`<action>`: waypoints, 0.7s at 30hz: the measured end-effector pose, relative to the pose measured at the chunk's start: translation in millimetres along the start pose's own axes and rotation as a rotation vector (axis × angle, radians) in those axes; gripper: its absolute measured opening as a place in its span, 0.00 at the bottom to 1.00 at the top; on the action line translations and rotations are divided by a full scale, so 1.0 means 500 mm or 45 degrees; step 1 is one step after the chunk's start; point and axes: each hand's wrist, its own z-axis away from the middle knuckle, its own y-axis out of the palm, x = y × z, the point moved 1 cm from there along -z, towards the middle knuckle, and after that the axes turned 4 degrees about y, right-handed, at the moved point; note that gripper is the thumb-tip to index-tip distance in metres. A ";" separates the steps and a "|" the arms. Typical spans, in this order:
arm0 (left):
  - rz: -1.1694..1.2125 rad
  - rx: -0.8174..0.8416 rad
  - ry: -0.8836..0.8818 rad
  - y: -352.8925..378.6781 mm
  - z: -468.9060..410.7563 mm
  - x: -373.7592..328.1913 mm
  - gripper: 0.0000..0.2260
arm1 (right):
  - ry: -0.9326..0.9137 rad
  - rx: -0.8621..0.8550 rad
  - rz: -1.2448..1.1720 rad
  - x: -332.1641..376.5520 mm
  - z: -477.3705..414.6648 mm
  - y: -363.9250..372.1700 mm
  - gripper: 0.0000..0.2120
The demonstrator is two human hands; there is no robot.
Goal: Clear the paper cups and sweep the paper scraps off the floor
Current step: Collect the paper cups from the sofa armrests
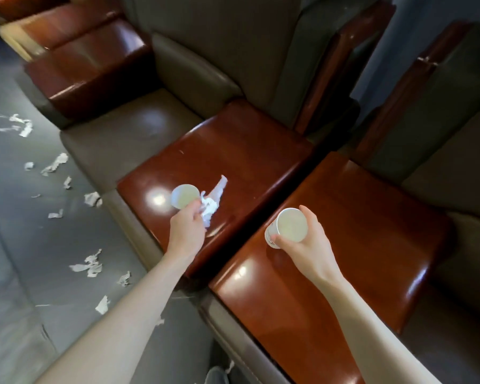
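Right hand (305,245) curled round right cup (288,227), thumb and fingers on its rim, over the right armrest (358,245). Left cup (185,195) stands on the left armrest (233,151), left hand (187,228) at its near side. Fingers are hidden, so grip can't be told. Crumpled tissue (214,200) touches that cup and hand. Scraps (86,266) strewn on the floor (25,245), left of the seat (117,145). Frame blurry.

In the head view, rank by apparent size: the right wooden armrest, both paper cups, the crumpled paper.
1. Right wooden armrest.
2. Right cup, held in the right hand; it is nearer the camera, so unsure.
3. Left cup and crumpled paper look alike; unranked.
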 end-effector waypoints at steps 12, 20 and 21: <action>-0.424 0.086 0.169 -0.062 -0.186 0.135 0.12 | 0.173 -0.018 0.104 0.004 -0.059 0.129 0.41; -0.433 0.105 0.192 -0.039 -0.251 0.156 0.04 | 0.237 -0.074 0.113 -0.029 -0.067 0.208 0.41; -0.422 0.112 0.187 -0.038 -0.259 0.159 0.06 | 0.228 -0.091 0.112 -0.029 -0.069 0.210 0.41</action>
